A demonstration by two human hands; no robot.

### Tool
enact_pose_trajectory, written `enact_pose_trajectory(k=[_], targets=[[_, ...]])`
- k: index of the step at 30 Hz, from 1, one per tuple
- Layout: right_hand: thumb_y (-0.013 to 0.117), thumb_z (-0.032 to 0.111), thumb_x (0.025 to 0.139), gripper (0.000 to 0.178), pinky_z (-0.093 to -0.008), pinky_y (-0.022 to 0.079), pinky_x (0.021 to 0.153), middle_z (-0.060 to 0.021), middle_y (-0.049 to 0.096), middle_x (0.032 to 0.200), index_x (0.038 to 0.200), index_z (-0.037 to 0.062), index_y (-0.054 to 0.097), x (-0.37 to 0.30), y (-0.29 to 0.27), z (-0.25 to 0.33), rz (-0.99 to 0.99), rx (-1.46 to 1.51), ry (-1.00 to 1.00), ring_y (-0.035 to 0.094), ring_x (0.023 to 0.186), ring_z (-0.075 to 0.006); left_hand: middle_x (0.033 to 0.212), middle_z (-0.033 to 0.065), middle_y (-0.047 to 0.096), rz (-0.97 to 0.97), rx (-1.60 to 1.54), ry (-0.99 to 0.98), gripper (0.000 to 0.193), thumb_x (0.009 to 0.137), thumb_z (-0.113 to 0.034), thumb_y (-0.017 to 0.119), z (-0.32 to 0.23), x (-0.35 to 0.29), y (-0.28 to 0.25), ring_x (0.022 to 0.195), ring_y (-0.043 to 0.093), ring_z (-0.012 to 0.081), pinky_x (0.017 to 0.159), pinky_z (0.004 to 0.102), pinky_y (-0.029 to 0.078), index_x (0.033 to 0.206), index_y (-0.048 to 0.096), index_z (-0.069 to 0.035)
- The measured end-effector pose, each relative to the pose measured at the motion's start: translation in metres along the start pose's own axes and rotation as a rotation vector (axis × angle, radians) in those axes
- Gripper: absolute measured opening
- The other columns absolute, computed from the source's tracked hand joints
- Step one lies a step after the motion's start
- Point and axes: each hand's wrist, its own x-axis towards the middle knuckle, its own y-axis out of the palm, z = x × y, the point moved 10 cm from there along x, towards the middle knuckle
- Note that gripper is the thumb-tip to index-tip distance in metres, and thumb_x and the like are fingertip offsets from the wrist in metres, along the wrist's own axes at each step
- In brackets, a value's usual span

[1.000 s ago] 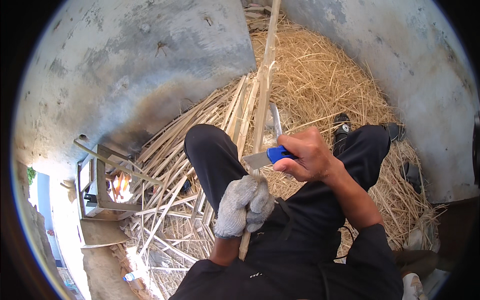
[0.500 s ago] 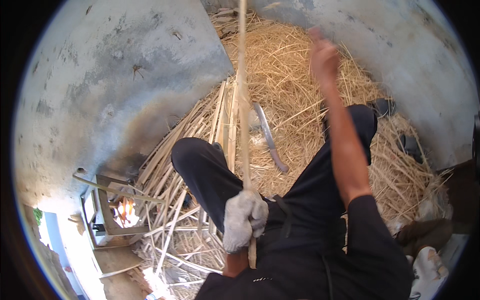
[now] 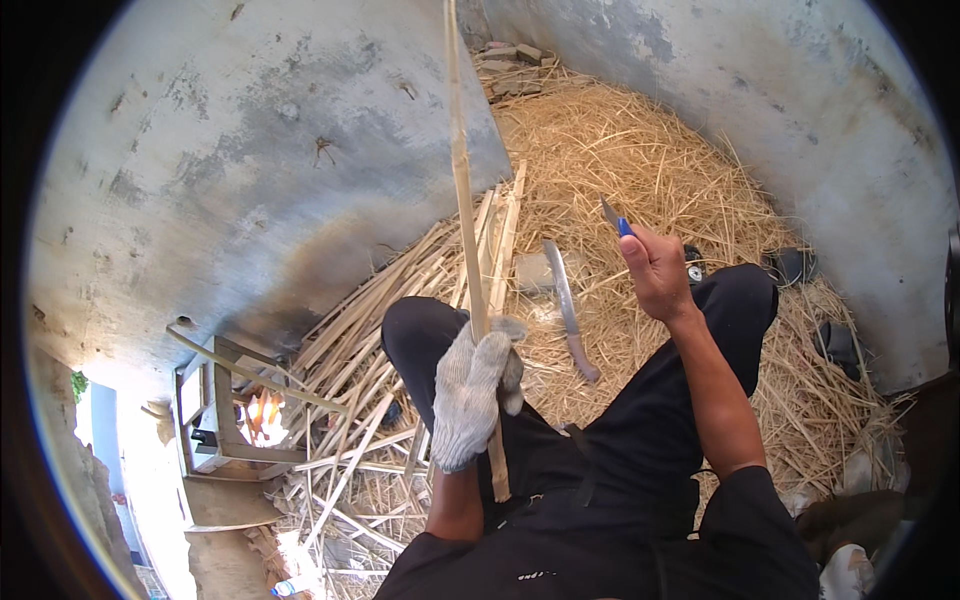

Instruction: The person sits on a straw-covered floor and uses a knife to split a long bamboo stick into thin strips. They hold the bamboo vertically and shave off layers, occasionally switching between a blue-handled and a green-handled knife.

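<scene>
Our gloved left hand [image 3: 473, 392] is clamped round the long bamboo strip [image 3: 462, 190] running up toward twelve o'clock, while our right hand [image 3: 655, 270], at two o'clock, grips a blue-handled knife [image 3: 616, 220].

Strips left, straw behind
A sickle [image 3: 568, 305] lies on straw [image 3: 640, 150] between the strip pile [image 3: 400, 300] and the right hand [image 3: 655, 270].

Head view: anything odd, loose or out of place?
One thing: a long curved blade lies loose on the straw between the knees, unheld. The left hand, gloved, grips an upright cane strip; the bare right hand holds a blue-handled knife. Nothing looks spilled or broken.
</scene>
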Motion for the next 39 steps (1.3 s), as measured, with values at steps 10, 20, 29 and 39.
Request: enact_pose_trajectory(k=[10, 20, 29, 39], targets=[[0.051, 0.043, 0.1, 0.05, -0.0339, 0.035, 0.046, -0.0076, 0.042, 0.055, 0.072, 0.0013, 0.052, -0.015, 0.021, 0.008, 0.136, 0.084, -0.09, 0.043, 0.046, -0.0184, 0.054, -0.0029, 0.039, 0.032, -0.134, 0.022, 0.045, 0.104, -0.044, 0.042, 0.03, -0.008, -0.004, 0.038, 0.035, 0.0071, 0.034, 0.0238, 0.032, 0.107, 0.056, -0.001], [0.059, 0.052, 0.092, 0.052, -0.0397, 0.04, 0.043, -0.0093, 0.05, 0.053, 0.068, 0.0064, 0.051, -0.042, 0.071, 0.063, 0.37, -0.052, -0.396, 0.052, 0.043, -0.0301, 0.05, -0.0008, 0.037, 0.129, -0.216, -0.183, 0.051, 0.101, -0.051, 0.044, 0.055, -0.04, 0.024, 0.036, 0.035, 0.0103, 0.032, 0.0261, 0.031, 0.075, 0.047, -0.008], [0.067, 0.054, 0.086, 0.053, -0.0367, 0.038, 0.039, -0.0061, 0.05, 0.05, 0.064, 0.0081, 0.05, -0.044, 0.067, 0.083, 0.444, -0.179, -0.466, 0.049, 0.039, -0.0259, 0.048, -0.0012, 0.034, 0.152, -0.303, -0.298, 0.052, 0.099, -0.052, 0.049, 0.073, -0.052, 0.027, 0.035, 0.033, 0.0107, 0.03, 0.0257, 0.026, 0.068, 0.041, -0.011], [0.063, 0.057, 0.087, 0.057, -0.0376, 0.04, 0.04, -0.0068, 0.046, 0.05, 0.061, 0.0085, 0.048, -0.037, 0.09, 0.066, 0.309, -0.374, -0.396, 0.053, 0.043, -0.0245, 0.056, -0.0009, 0.04, 0.043, -0.436, -0.304, 0.041, 0.104, -0.039, 0.042, 0.096, -0.057, 0.009, 0.041, 0.037, 0.0092, 0.035, 0.0247, 0.031, 0.076, 0.044, -0.01]])
